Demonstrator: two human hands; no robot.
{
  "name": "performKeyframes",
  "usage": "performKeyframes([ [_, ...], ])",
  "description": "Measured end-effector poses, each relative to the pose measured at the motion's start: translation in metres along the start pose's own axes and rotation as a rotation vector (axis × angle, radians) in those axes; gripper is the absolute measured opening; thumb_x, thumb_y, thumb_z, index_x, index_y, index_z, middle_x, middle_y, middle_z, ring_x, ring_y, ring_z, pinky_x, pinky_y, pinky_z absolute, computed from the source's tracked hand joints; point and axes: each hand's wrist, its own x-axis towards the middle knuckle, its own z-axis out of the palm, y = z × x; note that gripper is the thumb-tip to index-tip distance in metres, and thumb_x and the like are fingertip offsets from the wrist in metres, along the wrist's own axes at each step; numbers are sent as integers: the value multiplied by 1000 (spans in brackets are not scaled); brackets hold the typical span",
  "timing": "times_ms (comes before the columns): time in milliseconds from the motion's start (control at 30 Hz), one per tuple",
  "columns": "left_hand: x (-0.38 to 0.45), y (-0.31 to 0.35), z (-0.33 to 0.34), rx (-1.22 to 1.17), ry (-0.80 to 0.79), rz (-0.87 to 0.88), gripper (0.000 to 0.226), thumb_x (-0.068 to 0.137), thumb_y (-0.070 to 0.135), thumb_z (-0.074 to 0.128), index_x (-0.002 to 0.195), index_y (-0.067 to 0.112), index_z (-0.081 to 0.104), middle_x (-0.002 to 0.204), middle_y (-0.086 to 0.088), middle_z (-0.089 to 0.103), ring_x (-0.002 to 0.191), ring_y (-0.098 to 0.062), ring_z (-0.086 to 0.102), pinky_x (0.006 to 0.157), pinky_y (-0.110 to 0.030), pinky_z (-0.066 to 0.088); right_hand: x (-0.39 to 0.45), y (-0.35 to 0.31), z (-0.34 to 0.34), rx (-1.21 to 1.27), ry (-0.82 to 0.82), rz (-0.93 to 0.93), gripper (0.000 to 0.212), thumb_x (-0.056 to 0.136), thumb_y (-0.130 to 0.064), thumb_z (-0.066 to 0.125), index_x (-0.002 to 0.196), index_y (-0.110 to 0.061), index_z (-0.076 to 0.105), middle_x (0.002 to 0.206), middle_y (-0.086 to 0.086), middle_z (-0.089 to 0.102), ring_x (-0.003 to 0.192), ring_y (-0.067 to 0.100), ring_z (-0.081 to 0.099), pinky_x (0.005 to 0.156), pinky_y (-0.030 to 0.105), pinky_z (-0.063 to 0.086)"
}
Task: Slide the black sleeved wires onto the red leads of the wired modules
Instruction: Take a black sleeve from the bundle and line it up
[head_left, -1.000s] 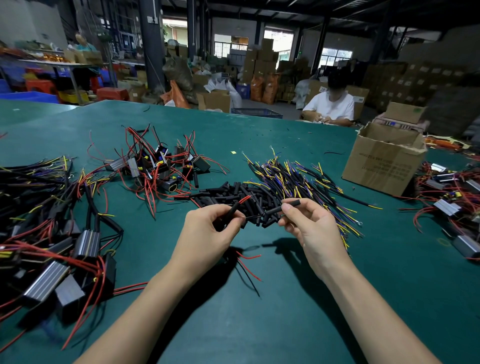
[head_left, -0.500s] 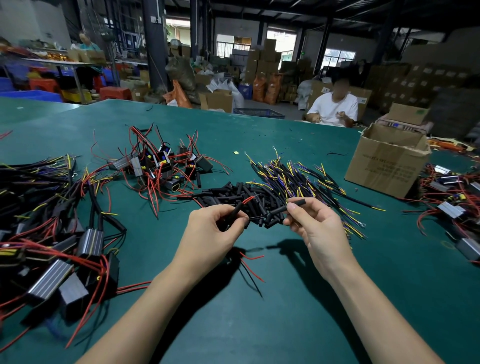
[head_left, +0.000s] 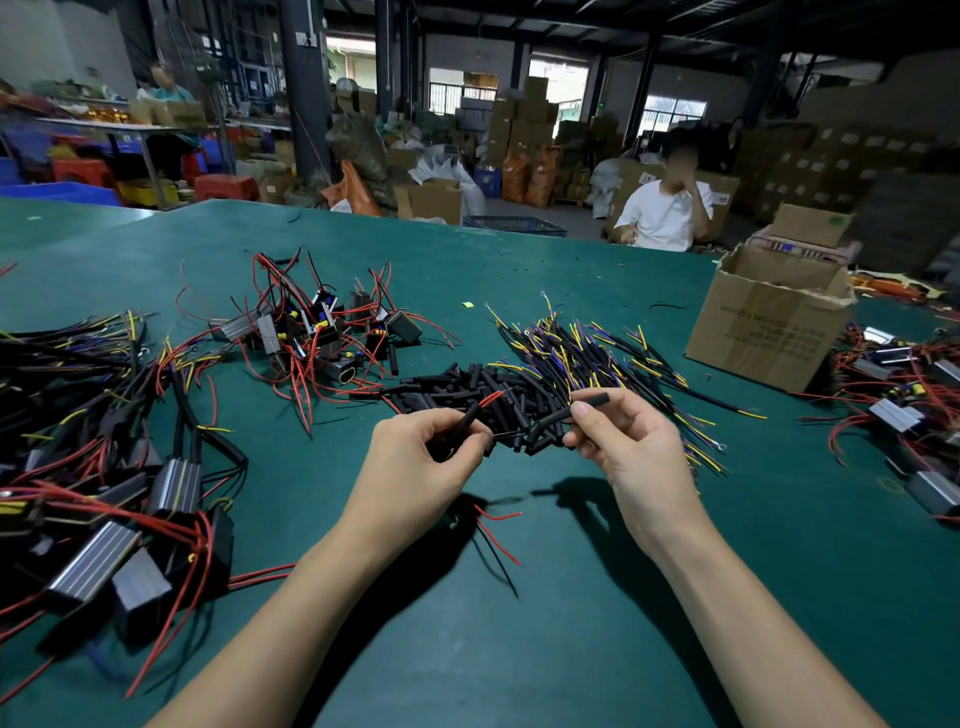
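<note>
My left hand (head_left: 423, 457) pinches a red lead (head_left: 491, 399) whose tip sticks up past my fingers, with a black sleeve on it; more red wires (head_left: 496, 535) trail below that hand. My right hand (head_left: 631, 449) pinches a black sleeved wire (head_left: 589, 402) a short way to the right of the red tip. The two ends are apart. Behind both hands lies a pile of loose black sleeves (head_left: 467, 389) and a bundle of black wires with yellow and blue ends (head_left: 597, 358). The module in my left hand is hidden.
Wired modules with red leads lie heaped at the left (head_left: 114, 499), centre back (head_left: 322, 332) and right edge (head_left: 904, 395). An open cardboard box (head_left: 769, 322) stands at the right on the green table (head_left: 571, 623). A person in a white shirt (head_left: 665, 213) sits beyond the table.
My right hand has shifted its black sleeved wire slightly up and right. My left hand keeps its grip on the red lead. The seated person has raised a hand.
</note>
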Motion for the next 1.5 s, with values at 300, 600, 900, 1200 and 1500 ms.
performKeyframes([
  [300, 1, -1, 0, 7, -9, 5, 23, 83, 12, 68, 64, 23, 65, 49, 13, 47, 48, -2, 36, 50, -20, 32, -1, 0, 2, -9, -45, 35, 11, 89, -2, 60, 88, -12, 66, 67, -5, 63, 64, 11, 59, 60, 19, 44],
  [600, 2, 2, -2, 0, 8, -33, 24, 84, 11, 68, 65, 25, 66, 50, 14, 51, 50, -3, 39, 52, -21, 34, -3, -2, 3, 34, -102, 124, 9, 88, -5, 62, 88, -11, 68, 72, 1, 66, 65, 12, 59, 62, 22, 44],
  [900, 3, 6, -7, -74, 27, -120, 8, 86, 14, 68, 80, 13, 73, 64, 0, 65, 61, -4, 55, 61, -20, 44, -4, -3, 10, 182, -99, 213, 13, 80, -14, 66, 89, -5, 67, 73, 3, 70, 62, 10, 61, 60, 17, 47],
  [1200, 5, 6, -3, -198, 25, -169, 10, 87, 11, 66, 77, 13, 68, 61, 3, 60, 49, 1, 49, 51, -8, 38, -8, -4, 23, 301, 5, 237, 22, 70, -23, 68, 79, -5, 59, 66, 2, 68, 55, 7, 58, 53, 13, 46],
  [1500, 4, 8, 1, -185, 8, -169, 10, 85, 9, 68, 76, 14, 69, 58, 5, 64, 47, -1, 49, 50, -11, 41, -12, 2, 26, 245, -38, 156, 15, 72, -22, 69, 79, -9, 66, 69, 0, 68, 61, 9, 59, 60, 16, 47],
])
